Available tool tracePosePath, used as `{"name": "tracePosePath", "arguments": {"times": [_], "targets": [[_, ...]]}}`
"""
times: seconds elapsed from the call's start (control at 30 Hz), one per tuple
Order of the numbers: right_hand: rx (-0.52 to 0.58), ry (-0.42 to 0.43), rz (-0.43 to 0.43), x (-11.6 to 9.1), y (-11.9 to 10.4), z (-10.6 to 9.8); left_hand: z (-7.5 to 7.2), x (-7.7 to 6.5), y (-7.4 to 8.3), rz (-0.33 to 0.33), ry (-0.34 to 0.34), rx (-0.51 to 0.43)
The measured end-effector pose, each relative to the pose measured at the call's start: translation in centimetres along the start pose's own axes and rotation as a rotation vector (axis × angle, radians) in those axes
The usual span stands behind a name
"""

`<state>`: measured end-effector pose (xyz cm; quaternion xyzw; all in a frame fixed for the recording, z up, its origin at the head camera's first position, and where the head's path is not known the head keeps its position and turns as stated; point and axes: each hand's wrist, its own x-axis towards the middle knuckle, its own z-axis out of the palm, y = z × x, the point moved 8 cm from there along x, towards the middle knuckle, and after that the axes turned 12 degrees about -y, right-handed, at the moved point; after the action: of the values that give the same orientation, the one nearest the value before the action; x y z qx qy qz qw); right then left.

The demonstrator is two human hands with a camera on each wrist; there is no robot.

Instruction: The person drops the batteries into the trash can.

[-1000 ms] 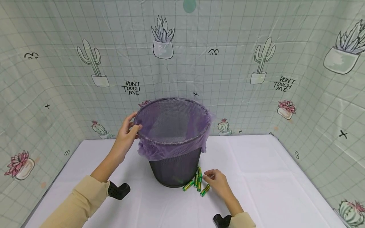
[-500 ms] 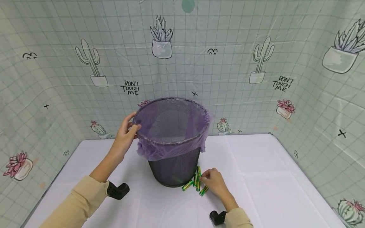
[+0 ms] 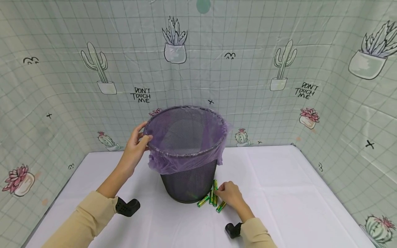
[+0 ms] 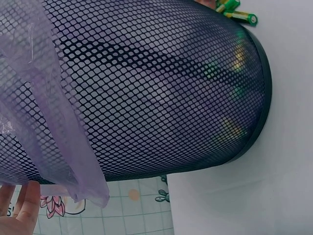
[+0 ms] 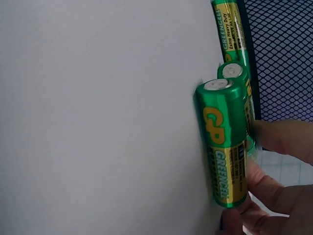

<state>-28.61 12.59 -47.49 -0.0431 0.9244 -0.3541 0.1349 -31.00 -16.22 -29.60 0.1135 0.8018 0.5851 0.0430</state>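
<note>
My left hand (image 3: 137,144) grips the left rim of a black mesh wastebasket (image 3: 189,182), thumb over the edge. A thin purple bin liner (image 3: 178,164) folds over that rim. Several green-and-gold GP Greencell AA batteries (image 3: 203,201) lie on the table against the basket's right base. Down among them is my right hand (image 3: 232,195), thumb and finger pinching a battery (image 5: 251,145) partly hidden behind a nearer battery (image 5: 222,147). In the left wrist view, blurred green and yellow shapes (image 4: 234,88) show through the mesh low in the basket.
A white cloth covers the table (image 3: 266,179). Behind and at both sides rises a pale green gridded curtain (image 3: 248,75) printed with cacti. Black camera mounts (image 3: 128,207) sit on both wrists.
My right hand has moved slightly left and up, its fingertips coming in onto the batteries near the basket. My left hand keeps its hold on the rim, and the basket stays in place.
</note>
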Motion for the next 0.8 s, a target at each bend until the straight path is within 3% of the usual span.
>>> {"name": "tracePosePath", "arguments": {"times": [0.23, 0.8], "targets": [[-0.044, -0.032, 0.091, 0.44, 0.05, 0.09, 0.05, 0.0, 0.22, 0.015, 0.0, 0.013], [-0.09, -0.086, 0.134, 0.9, -0.04, 0.14, -0.01, -0.02, 0.05, 0.012, -0.003, 0.0]]}}
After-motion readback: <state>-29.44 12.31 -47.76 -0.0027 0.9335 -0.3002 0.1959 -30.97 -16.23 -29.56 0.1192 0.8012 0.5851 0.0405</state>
